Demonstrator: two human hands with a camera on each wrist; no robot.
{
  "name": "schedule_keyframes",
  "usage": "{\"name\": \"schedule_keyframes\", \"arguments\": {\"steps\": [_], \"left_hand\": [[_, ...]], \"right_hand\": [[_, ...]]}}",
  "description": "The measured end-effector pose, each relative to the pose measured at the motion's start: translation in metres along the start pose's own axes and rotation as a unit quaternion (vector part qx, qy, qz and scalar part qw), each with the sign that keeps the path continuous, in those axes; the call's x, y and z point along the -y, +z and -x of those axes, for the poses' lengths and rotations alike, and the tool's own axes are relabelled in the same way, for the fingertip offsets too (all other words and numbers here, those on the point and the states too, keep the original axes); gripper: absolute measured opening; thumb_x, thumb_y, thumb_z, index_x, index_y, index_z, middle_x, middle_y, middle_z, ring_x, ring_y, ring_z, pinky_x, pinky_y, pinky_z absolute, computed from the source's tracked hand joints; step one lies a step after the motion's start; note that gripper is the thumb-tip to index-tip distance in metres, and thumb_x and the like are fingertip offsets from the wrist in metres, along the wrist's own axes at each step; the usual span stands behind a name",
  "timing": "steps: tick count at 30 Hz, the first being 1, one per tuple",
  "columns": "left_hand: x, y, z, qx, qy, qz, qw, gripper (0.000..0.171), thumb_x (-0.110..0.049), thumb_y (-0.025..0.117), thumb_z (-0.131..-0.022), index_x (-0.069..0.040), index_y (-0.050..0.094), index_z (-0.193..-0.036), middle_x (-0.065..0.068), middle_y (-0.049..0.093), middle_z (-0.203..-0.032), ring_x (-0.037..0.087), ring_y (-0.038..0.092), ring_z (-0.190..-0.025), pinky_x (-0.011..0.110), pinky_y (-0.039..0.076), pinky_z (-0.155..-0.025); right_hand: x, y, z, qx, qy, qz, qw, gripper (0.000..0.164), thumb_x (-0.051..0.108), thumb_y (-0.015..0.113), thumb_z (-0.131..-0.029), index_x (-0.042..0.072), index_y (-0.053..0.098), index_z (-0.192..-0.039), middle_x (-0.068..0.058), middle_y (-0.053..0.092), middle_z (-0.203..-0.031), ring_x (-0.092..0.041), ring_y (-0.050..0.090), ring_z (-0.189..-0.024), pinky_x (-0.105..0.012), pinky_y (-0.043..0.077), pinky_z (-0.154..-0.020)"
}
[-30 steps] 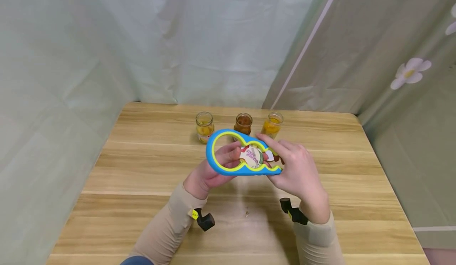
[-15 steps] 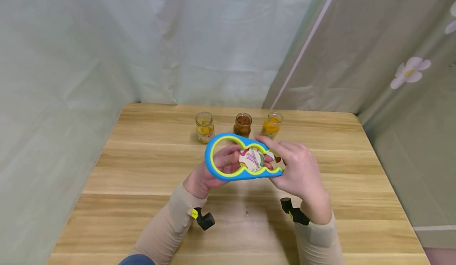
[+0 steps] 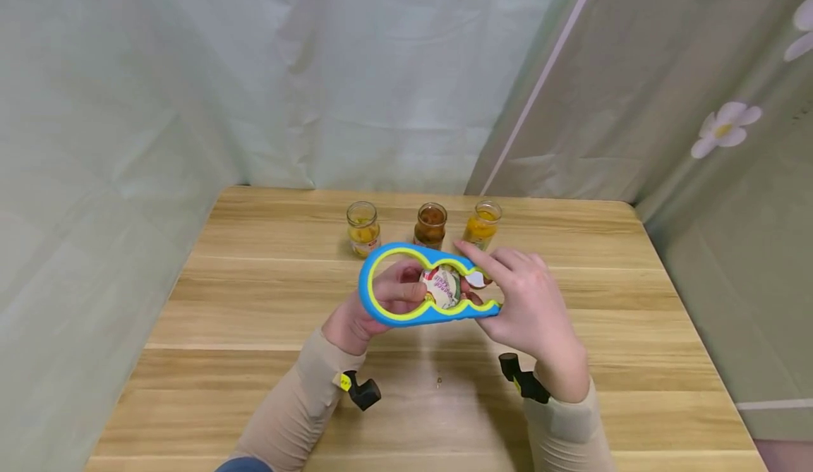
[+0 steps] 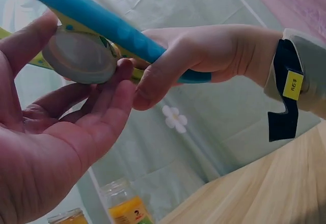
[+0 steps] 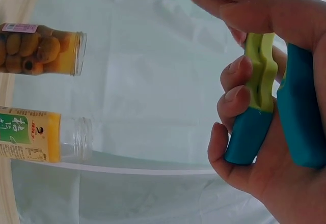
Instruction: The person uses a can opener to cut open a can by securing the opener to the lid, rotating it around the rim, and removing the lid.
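Note:
In the head view, my right hand (image 3: 530,303) grips the two handles of a blue and yellow-green jar opener (image 3: 366,288), raised above the table. Its fingers (image 5: 237,99) curl round one handle in the right wrist view. A round jar lid (image 3: 442,286) with a printed top shows through the opener's middle opening. My left hand (image 3: 358,317) pinches that lid between thumb and fingers, partly behind the opener. The lid's pale underside (image 4: 81,56) faces the left wrist camera. How firmly the opener bears on the lid cannot be told.
Three lidless glass jars stand in a row behind the hands: one with yellow pieces (image 3: 363,228), one with brown fruit (image 3: 430,225) and one with orange contents (image 3: 481,225). A small speck (image 3: 439,382) lies on the wooden table (image 3: 241,303). Curtains hang behind.
The opener and the lid have shifted slightly left and down in the head view, and the opener's wide end has dipped. Both hands keep their hold.

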State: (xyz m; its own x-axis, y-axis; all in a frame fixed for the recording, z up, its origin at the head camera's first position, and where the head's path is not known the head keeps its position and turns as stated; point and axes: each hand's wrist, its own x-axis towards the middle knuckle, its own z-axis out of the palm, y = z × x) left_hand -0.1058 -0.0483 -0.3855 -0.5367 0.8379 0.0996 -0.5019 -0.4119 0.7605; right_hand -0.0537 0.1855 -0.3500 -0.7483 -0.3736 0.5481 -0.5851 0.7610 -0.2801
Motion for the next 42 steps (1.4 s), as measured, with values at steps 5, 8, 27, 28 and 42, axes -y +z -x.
{"name": "schedule_keyframes", "arguments": {"steps": [5, 8, 27, 28, 42], "left_hand": [[-0.002, -0.003, -0.001, 0.009, 0.005, -0.012, 0.9999, 0.046, -0.033, 0.076, -0.087, -0.002, 0.060, -0.117, 0.008, 0.066, -0.107, 0.017, 0.062, -0.090, 0.025, 0.056, -0.081], [-0.004, -0.006, -0.001, 0.013, 0.015, -0.039, 0.9990, 0.044, -0.034, 0.075, -0.088, -0.001, 0.062, -0.113, 0.008, 0.067, -0.102, 0.016, 0.062, -0.083, 0.024, 0.056, -0.075], [-0.035, -0.031, 0.015, -0.120, 0.058, -0.566, 0.8135, 0.043, -0.024, 0.077, -0.087, -0.017, 0.065, -0.127, -0.001, 0.063, -0.117, 0.020, 0.056, -0.100, 0.042, 0.052, -0.082], [-0.037, -0.032, 0.016, -0.122, 0.064, -0.583, 0.8007, 0.045, -0.023, 0.079, -0.085, -0.017, 0.064, -0.128, -0.002, 0.063, -0.118, 0.018, 0.055, -0.101, 0.043, 0.052, -0.083], [-0.048, -0.039, 0.042, -0.193, 0.038, -0.619, 0.7603, 0.053, -0.013, 0.083, -0.079, -0.018, 0.062, -0.127, -0.002, 0.055, -0.121, 0.019, 0.052, -0.103, 0.045, 0.051, -0.084]], "right_hand": [[-0.001, 0.000, -0.001, -0.002, -0.003, 0.007, 1.000, 0.076, 0.030, 0.078, -0.069, 0.031, 0.055, -0.141, 0.007, 0.055, -0.083, -0.011, 0.047, -0.073, -0.039, 0.039, -0.067], [-0.001, -0.001, -0.001, -0.003, -0.002, 0.010, 1.000, 0.076, 0.031, 0.078, -0.069, 0.032, 0.054, -0.141, 0.007, 0.055, -0.084, -0.011, 0.048, -0.074, -0.039, 0.040, -0.068], [-0.006, -0.003, 0.001, -0.043, 0.050, 0.038, 0.997, 0.085, 0.019, 0.080, -0.061, 0.030, 0.054, -0.142, 0.005, 0.051, -0.078, -0.013, 0.045, -0.073, -0.040, 0.038, -0.068], [-0.007, -0.004, 0.002, -0.046, 0.050, 0.037, 0.997, 0.086, 0.018, 0.080, -0.061, 0.030, 0.054, -0.142, 0.005, 0.051, -0.078, -0.013, 0.045, -0.072, -0.040, 0.038, -0.068], [-0.011, -0.007, 0.003, -0.100, 0.061, 0.033, 0.993, 0.075, 0.021, 0.081, -0.067, 0.026, 0.058, -0.139, 0.003, 0.054, -0.076, -0.012, 0.044, -0.067, -0.040, 0.036, -0.063]]}}
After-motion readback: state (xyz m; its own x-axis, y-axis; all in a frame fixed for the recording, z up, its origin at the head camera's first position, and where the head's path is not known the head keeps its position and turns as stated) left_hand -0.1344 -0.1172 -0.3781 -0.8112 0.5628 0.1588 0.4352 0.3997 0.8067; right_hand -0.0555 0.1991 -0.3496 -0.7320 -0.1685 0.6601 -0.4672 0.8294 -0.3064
